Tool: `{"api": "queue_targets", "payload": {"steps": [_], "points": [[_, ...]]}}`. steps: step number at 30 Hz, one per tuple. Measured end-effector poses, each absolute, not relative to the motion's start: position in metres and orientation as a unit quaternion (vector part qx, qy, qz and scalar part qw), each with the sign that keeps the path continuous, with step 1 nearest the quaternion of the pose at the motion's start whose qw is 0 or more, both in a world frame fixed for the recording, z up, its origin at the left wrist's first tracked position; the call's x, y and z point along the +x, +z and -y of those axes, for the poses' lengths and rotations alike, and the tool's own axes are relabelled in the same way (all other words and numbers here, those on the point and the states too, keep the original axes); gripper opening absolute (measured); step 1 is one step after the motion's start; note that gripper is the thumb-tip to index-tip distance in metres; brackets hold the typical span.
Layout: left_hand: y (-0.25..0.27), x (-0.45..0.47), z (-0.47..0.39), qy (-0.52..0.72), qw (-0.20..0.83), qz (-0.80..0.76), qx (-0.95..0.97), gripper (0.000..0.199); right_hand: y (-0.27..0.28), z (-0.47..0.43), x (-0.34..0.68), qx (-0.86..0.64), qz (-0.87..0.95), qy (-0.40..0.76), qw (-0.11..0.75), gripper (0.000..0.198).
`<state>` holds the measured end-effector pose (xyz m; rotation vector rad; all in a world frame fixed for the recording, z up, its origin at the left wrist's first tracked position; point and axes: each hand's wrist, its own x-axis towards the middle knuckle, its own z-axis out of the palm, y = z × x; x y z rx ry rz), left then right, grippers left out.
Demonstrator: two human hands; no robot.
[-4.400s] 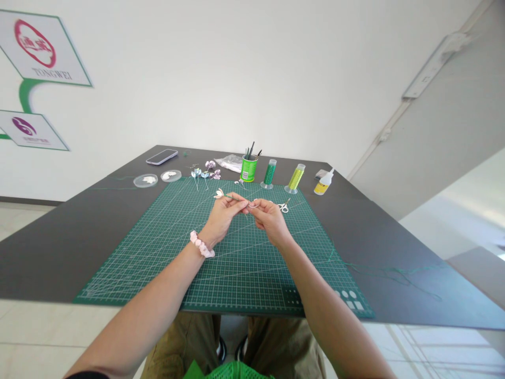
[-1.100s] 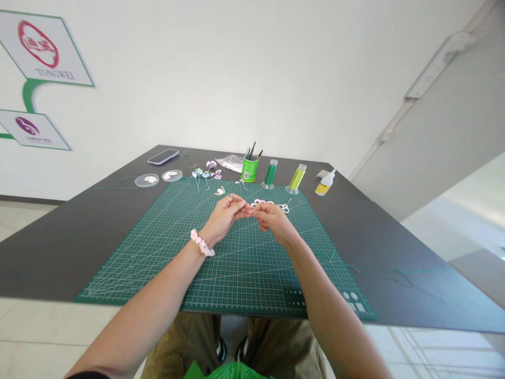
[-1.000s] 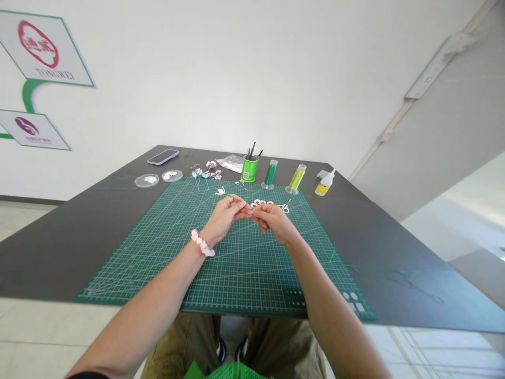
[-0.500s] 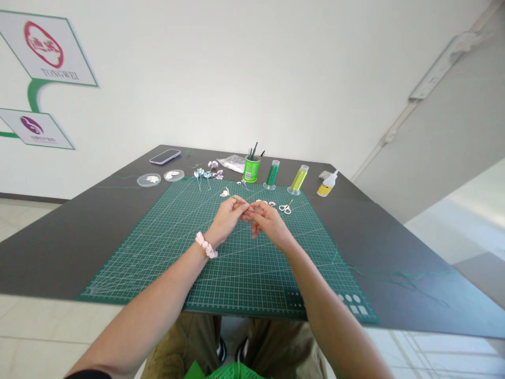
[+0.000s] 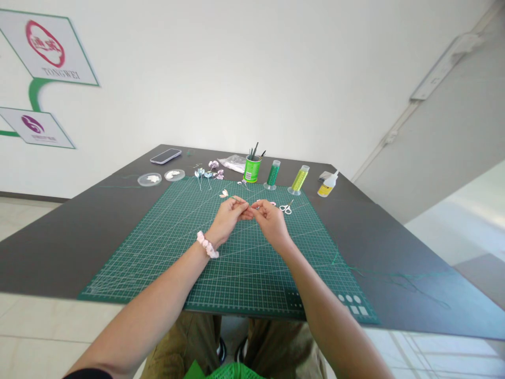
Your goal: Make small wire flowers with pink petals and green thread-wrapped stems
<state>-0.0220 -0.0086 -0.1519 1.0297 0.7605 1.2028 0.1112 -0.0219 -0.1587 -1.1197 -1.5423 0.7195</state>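
Observation:
My left hand (image 5: pixel 229 217) is closed in a pinch on the thin green stem of a small cream-white flower (image 5: pixel 224 193), whose head points away to the left. Against its fingertips sits my right hand (image 5: pixel 272 220), thumb and finger pinched together at the stem's near end. Whatever lies between those right fingertips is too small to make out. Both hands are held over the green cutting mat (image 5: pixel 165 258). Just beyond the right hand are white-handled scissors (image 5: pixel 285 209) and small pinkish pieces (image 5: pixel 272 203), partly hidden by its fingers.
Behind the mat stand a green can (image 5: pixel 251 170) of tools, a green thread spool (image 5: pixel 272 175), a yellow-green spool (image 5: pixel 300 179) and a glue bottle (image 5: pixel 327 185). Blue and purple flowers (image 5: pixel 208 174), two shallow dishes (image 5: pixel 149 179) and a phone (image 5: pixel 165 156) lie left. Loose green thread (image 5: pixel 406 279) trails right.
My right hand's fingers have drawn in from a looser, hanging pose to a tight pinch at the left fingertips. The flower head has turned slightly; my left hand stays nearly in place.

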Motion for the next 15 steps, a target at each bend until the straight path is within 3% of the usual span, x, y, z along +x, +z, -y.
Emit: {"api": "queue_targets", "payload": {"steps": [15], "points": [[-0.1532, -0.0235, 0.0077, 0.540, 0.647, -0.332, 0.425, 0.011, -0.1552, 0.0289, 0.1109, -0.468, 0.680, 0.188, 0.532, 0.013]]}}
